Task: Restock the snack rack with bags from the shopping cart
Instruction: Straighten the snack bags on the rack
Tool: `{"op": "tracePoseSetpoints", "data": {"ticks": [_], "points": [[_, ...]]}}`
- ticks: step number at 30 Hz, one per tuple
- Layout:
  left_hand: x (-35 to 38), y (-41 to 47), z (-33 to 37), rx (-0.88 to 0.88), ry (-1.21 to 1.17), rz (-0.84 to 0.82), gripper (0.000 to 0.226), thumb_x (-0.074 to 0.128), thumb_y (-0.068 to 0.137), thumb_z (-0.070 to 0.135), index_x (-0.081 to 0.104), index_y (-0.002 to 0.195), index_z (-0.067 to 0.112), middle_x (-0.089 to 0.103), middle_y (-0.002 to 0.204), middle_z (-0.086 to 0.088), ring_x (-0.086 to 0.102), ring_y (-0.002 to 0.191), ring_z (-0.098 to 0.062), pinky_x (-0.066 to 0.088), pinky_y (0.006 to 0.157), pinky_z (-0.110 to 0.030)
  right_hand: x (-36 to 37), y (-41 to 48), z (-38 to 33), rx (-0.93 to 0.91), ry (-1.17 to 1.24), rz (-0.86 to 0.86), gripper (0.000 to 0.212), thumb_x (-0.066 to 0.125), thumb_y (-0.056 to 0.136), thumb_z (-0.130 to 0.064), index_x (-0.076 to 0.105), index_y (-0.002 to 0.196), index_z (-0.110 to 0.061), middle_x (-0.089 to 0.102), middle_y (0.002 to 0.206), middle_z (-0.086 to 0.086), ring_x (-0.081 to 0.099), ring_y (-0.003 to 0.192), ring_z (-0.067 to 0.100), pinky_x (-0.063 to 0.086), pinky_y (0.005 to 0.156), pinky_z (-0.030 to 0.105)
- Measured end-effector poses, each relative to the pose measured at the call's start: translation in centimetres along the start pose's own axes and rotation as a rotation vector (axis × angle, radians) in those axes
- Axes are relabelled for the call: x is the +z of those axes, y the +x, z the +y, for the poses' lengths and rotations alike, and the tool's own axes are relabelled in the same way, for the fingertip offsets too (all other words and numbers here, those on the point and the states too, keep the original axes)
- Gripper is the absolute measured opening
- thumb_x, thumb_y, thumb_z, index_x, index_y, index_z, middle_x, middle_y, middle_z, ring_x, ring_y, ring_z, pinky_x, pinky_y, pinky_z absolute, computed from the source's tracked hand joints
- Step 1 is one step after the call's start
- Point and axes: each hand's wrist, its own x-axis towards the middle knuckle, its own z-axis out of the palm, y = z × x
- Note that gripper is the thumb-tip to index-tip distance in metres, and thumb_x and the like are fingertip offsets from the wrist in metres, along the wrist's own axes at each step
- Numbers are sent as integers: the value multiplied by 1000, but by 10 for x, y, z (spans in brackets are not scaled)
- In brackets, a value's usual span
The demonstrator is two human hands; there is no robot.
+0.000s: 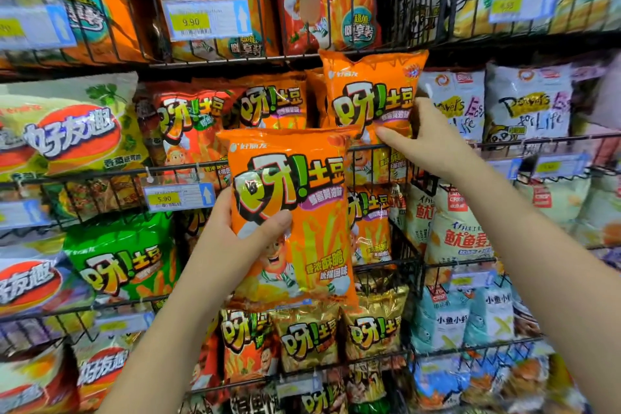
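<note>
our left hand (pixel 242 232) grips an orange bag (pixel 295 205) in front of the snack rack (pixel 449 0) | our right hand (pixel 433 144) pinches a second bag (pixel 373 94) riding high in the rack | risk: if we release it unseated, it likely tips out

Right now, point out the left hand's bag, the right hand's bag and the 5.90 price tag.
left-hand bag (pixel 289 191): head view, front logo.
right-hand bag (pixel 369 104): head view, front logo.
5.90 price tag (pixel 164 199): head view, yellow patch.
</note>
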Motion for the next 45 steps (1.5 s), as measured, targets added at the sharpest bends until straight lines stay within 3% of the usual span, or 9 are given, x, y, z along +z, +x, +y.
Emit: {"op": "tracePoseSetpoints", "data": {"ticks": [5, 12, 15, 19, 23, 31, 36, 41, 45], "points": [[-17, 25, 11, 74, 13, 32, 86, 77, 61, 83, 45, 137, 56, 64, 128, 29, 61, 125, -14, 54, 99, -47, 3, -27, -34, -142, -223, 375, 51, 67, 92, -53, 53, 118, -11, 51, 113, 3, 52, 110, 25, 47, 91, 40], [-30, 69, 46, 258, -13, 93, 73, 75, 78, 64, 46, 142, 46, 63, 126, 31, 58, 118, 8, 48, 98, -31, 19, -34, -106, -120, 267, -284, 75, 54, 86, -74, 37, 145, -32, 54, 127, -24, 60, 114, -1, 48, 92, 21], [-32, 87, 57, 310, -9, 78, 73, 75, 82, 61, 45, 145, 40, 64, 127, 26, 60, 114, 10, 51, 90, -22, 36, -22, -117, -141, 264, -221, 96, 58, 77, -86, 33, 151, -31, 54, 142, -16, 56, 126, 5, 50, 105, 33], [-42, 105, 64, 361, -11, 18, 86, 74, 86, 61, 31, 154, 31, 61, 135, 12, 64, 117, 0, 54, 80, -18, 41, -10, -124, -143, 401, -135, 51, 67, 90, -61, 40, 126, -38, 56, 114, -31, 52, 93, -30, 46, 83, 2], [-50, 108, 66, 418, -25, -12, 84, 68, 90, 47, 24, 159, 28, 54, 139, 9, 63, 110, 11, 54, 83, -13, 41, 2, -125, -184, 461, 2, 86, 69, 83, -71, 37, 150, -27, 59, 141, -11, 57, 128, 3, 49, 109, 39], [-49, 119, 57, 528, 29, 110, 66, 69, 97, 45, 37, 154, 35, 57, 144, 10, 53, 135, -8, 52, 108, -41, 40, 7, -133, -231, 479, 57, 68, 69, 93, -49, 33, 148, -32, 54, 129, -28, 52, 115, -20, 42, 95, 4], [-42, 121, 58, 533, -24, 114, 68, 70, 98, 27, 34, 155, 26, 61, 139, 9, 58, 127, 0, 54, 91, -16, 42, 13, -132, -234, 520, 64, 78, 69, 97, -25, 21, 159, -18, 38, 113, -41, 40, 91, -43, 35, 78, -8], [-39, 127, 44, 484, 6, 49, 70, 74, 96, 30, 33, 152, 31, 61, 136, 11, 63, 122, -5, 61, 92, -32, 51, 9, -124, -217, 420, 57, 79, 72, 92, -46, 27, 156, -33, 50, 144, -20, 50, 130, 0, 45, 113, 35], [-39, 128, 33, 464, 80, 0, 69, 71, 97, 33, 29, 151, 33, 59, 135, 5, 62, 122, -11, 58, 97, -37, 60, 5, -118, -165, 334, 35, 80, 68, 92, -54, 27, 156, -28, 50, 146, -15, 51, 129, 11, 45, 109, 38]]}}
